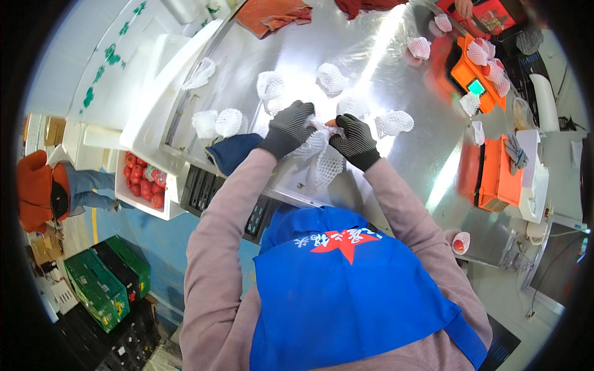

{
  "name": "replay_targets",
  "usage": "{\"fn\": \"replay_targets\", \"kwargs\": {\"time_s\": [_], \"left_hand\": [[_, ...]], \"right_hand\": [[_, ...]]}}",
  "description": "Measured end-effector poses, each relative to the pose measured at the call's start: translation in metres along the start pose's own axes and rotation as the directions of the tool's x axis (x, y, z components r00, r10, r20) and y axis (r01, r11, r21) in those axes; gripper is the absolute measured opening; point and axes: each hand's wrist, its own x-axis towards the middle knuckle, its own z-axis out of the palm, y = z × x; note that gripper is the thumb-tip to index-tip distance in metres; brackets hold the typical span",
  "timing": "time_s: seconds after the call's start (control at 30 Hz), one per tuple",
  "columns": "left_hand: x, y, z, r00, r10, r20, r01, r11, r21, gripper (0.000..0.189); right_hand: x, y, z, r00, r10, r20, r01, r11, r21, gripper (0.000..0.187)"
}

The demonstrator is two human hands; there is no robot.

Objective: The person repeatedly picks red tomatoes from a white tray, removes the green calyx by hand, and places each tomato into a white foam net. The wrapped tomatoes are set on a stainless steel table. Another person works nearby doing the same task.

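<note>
Both of my hands wear dark striped gloves and meet over a shiny metal table (408,153). My left hand (288,127) and my right hand (355,139) pinch the upper edge of a white foam net sleeve (313,144) between them. Another foam net sleeve (327,168) hangs or lies just below it, towards me. Beyond my hands lie more white sleeves, such as one by my left hand (270,88) and one farther off (331,79). To the right of my right hand is a crumpled sleeve (394,123). My fingers partly hide the held sleeve.
Left of me are a white foam box of red fruit (145,183) and a dark blue cloth (234,150). On the right stand an orange scale (471,83) bearing sleeved fruit and an orange crate (500,174) with a glove on it. Another person's hand (464,8) shows at top right.
</note>
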Motion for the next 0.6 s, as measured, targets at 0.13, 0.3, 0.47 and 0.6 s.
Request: {"fn": "replay_targets", "kwargs": {"time_s": [0.13,0.3,0.47,0.6], "left_hand": [[0.011,0.008,-0.034,0.992,-0.025,-0.124,-0.04,0.868,-0.494,0.027],[0.097,0.007,-0.047,0.991,0.132,-0.036,-0.136,0.929,-0.345,0.029],[0.138,-0.008,0.011,0.986,0.019,0.164,-0.057,0.971,0.231,0.04],[0.122,-0.021,0.036,0.994,0.091,0.066,-0.099,0.987,0.13,0.031]], "right_hand": [[-0.025,0.006,-0.055,0.982,0.115,-0.15,-0.048,0.921,0.388,0.038],[-0.034,0.065,-0.126,0.797,0.499,-0.34,-0.286,0.808,0.516,0.024],[-0.022,0.105,-0.092,0.838,0.357,-0.413,-0.402,0.915,-0.023,0.043],[-0.026,0.078,-0.049,0.831,0.382,-0.405,-0.325,0.924,0.204,0.086]]}}
